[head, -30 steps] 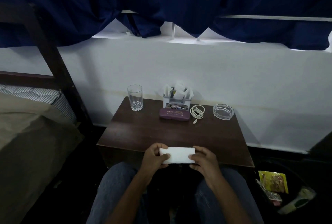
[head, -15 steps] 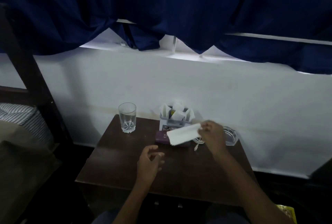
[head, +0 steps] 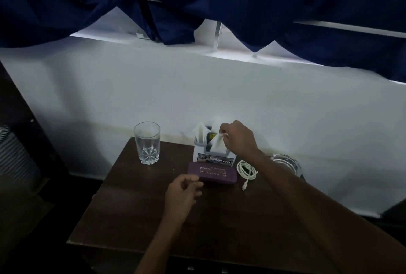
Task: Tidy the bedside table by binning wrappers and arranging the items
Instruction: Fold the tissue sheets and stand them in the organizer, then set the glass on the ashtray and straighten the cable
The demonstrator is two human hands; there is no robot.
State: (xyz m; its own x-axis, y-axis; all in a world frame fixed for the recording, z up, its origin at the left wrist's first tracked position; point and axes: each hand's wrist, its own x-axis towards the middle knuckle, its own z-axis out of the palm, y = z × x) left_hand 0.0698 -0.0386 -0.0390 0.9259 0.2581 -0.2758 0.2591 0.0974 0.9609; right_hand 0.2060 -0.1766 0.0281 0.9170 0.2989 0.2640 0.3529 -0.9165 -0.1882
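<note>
- The right hand (head: pixel 238 139) is reaching over the back of the worktop (head: pixel 131 218). Its grip is closed in a pinch on the top edge of a white folded paper (head: pixel 216 145).
- The white folded paper is standing tilted in the right slot of a small white holder (head: pixel 214 156), with its lower end inside. Another white sheet (head: pixel 201 133) is sticking up from the left slot.
- The left hand (head: pixel 183 195) is hovering above the middle of the worktop. Its grip is loosely curled and holding nothing, with the thumb tip just beside the near left corner of a purple case (head: pixel 216 173).
- The purple case is lying flat just in front of the holder.
- A clear glass (head: pixel 147 143) is standing upright to the left of the holder.
- A coiled white cable (head: pixel 246 170) is lying just right of the case.
- A glass ashtray (head: pixel 287 162) is sitting partly hidden behind the right forearm.
</note>
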